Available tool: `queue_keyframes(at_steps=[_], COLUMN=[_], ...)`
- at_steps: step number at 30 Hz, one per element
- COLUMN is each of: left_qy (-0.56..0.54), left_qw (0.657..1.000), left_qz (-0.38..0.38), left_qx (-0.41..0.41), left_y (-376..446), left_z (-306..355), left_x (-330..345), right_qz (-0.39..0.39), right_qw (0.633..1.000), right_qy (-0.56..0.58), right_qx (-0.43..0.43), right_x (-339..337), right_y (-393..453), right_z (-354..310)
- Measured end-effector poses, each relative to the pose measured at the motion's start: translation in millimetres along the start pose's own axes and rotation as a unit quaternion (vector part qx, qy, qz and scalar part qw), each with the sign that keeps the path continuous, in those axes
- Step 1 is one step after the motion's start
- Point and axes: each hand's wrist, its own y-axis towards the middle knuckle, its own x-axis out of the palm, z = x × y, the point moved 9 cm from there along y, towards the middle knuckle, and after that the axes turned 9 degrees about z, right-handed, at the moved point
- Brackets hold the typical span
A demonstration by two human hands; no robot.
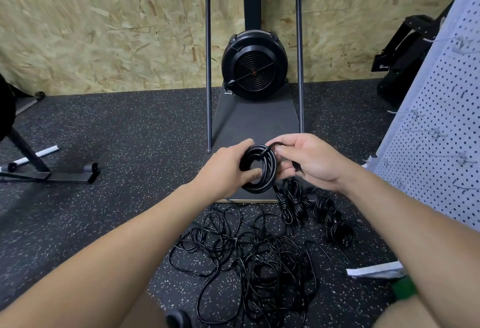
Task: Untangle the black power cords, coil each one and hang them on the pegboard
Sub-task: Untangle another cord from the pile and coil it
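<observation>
Hands meet in mid-air over the speckled floor. Left hand grips the coiled black cord, thumb through its middle and fingers curled round the far side. Right hand pinches the cord's loose end at the top right of the coil. Below, near the person, lies a tangled heap of cords; to its right, several wound bundles lie in a row. White pegboard stands at the right.

Gym room, speckled rubber floor, air-resistance machine, chipboard wall
</observation>
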Motion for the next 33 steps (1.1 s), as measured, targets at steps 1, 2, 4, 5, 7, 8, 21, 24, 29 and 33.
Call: queue_keyframes(at_steps=[1,2,4,5,7,8,21,24,29,33], left_qy=[-0.007,-0.015,-0.011,0.002,0.053,0.084,0.036,-0.070,-0.193,-0.225], left_qw=[1.000,1.000,1.000,1.000,0.998,0.996,0.983,0.983,0.975,0.972], left_qz=[0.012,0.020,0.015,0.005,-0.006,-0.008,-0.172,-0.163,-0.104,-0.067], left_qx=[0.003,-0.002,-0.014,-0.022,-0.023,-0.014,0.046,0.037,0.041,0.032], left_y=[-0.2,0.0,0.3,0.1,1.2,2.4,-25.0,-23.6,-13.8,-5.0], left_z=[1.3,0.3,-1.6,-3.7,-6.4,-6.7,0.8,15.5,34.0,29.2], left_x=[-2.2,-3.5,-2.7,-1.4,-1.1,-1.5,44.6,39.4,18.9,7.9], right_qz=[-0.012,-0.022,-0.026,-0.023,-0.007,-0.001,0.015,0.076,0.096,0.084], right_qw=[1.000,1.000,1.000,1.000,1.000,0.999,0.797,0.865,0.964,0.992], right_qy=[0.006,0.012,0.011,0.006,-0.014,-0.031,-0.589,-0.485,-0.245,-0.094], right_qx=[0.000,0.001,0.000,0.001,0.010,0.017,-0.134,-0.104,-0.026,0.007], right_x=[0.4,0.3,-2.9,-6.3,-17.4,-23.3,-24.8,-30.3,-26.8,-11.8], right_y=[-0.3,-1.0,-2.3,-2.4,-1.8,-1.6,13.5,15.5,14.6,10.9], right_z=[-0.9,-2.0,-3.6,-3.6,0.9,5.8,60.7,59.4,49.3,50.8])
